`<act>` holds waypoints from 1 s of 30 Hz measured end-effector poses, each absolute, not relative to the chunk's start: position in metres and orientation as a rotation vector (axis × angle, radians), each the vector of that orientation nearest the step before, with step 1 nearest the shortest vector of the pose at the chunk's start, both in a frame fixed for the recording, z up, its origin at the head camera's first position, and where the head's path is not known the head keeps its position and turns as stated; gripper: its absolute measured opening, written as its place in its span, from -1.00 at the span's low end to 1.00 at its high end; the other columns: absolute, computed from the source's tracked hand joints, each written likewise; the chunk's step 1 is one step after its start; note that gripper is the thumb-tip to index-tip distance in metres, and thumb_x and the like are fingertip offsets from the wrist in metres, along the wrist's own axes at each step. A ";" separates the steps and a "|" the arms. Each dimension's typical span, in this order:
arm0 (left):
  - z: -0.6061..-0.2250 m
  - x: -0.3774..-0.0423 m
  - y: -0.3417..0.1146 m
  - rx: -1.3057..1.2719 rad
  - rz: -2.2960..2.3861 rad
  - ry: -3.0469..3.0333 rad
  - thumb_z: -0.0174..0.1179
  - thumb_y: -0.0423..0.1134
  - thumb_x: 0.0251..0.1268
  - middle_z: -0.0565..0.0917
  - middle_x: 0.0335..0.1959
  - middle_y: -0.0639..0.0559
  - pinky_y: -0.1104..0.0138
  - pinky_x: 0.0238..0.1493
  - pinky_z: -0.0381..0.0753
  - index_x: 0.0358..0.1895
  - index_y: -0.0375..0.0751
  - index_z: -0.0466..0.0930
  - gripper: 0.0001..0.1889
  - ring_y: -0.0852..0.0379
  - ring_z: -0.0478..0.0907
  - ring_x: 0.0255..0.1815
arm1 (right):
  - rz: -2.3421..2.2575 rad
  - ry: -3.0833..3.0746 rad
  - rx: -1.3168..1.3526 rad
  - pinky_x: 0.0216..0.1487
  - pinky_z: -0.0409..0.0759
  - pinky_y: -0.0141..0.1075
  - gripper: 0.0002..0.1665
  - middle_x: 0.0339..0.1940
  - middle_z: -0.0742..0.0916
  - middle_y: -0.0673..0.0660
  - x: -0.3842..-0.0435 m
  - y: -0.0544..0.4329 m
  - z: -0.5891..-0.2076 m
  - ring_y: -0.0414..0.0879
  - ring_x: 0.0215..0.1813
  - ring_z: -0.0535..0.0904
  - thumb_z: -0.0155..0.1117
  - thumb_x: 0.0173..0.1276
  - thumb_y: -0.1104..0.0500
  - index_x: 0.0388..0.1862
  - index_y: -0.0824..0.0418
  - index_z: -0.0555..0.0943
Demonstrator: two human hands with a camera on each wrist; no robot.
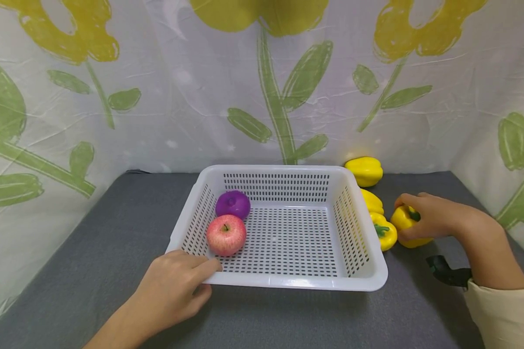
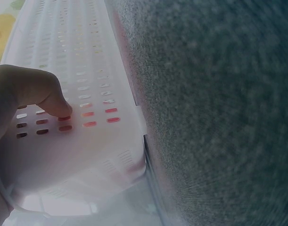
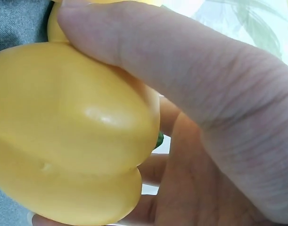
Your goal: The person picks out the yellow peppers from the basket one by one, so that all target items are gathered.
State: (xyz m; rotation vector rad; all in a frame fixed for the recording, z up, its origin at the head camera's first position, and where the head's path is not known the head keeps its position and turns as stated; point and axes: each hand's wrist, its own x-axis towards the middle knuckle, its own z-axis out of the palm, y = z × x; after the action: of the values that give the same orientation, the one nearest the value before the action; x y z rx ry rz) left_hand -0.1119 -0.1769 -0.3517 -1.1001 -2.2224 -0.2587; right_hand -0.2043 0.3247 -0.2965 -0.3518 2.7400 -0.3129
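A white plastic basket (image 1: 284,280) with slotted walls stands at the middle of the table. My left hand (image 1: 174,286) grips its near left corner, fingers over the rim and thumb against the outer wall, as the left wrist view shows. Inside the basket, at its left, a red apple (image 1: 226,235) lies in front of a round purple vegetable (image 1: 233,204). To the right of the basket, my right hand (image 1: 436,218) holds a yellow bell pepper (image 3: 73,127), thumb on one side and fingers round the other. Its green stem (image 1: 414,215) points toward the palm.
Several more yellow bell peppers (image 1: 364,171) lie along the basket's right side, one with its green stem (image 1: 381,230) showing. A dark strap (image 1: 450,274) is at the right wrist. Behind the grey table (image 1: 91,271) hangs a flower-printed cloth (image 1: 179,111).
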 end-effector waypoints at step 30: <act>-0.351 -0.108 -0.178 -1.120 -0.249 -2.224 0.18 -0.36 -0.29 0.32 -0.63 0.27 0.34 -0.57 0.28 -0.40 -0.02 0.44 -0.74 0.25 0.20 -0.67 | -0.324 2.864 -0.460 -0.13 0.54 0.16 0.08 0.30 0.38 0.56 -0.183 0.338 -0.279 0.38 0.13 0.48 0.54 0.11 -0.10 0.46 0.31 0.23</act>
State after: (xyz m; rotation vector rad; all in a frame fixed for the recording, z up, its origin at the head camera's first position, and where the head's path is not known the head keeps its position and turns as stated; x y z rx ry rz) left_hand -0.1085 -0.1779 -0.3505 -1.1201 -2.2237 -0.2489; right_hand -0.1825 0.3377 -0.2790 -0.4601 2.8637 -0.3238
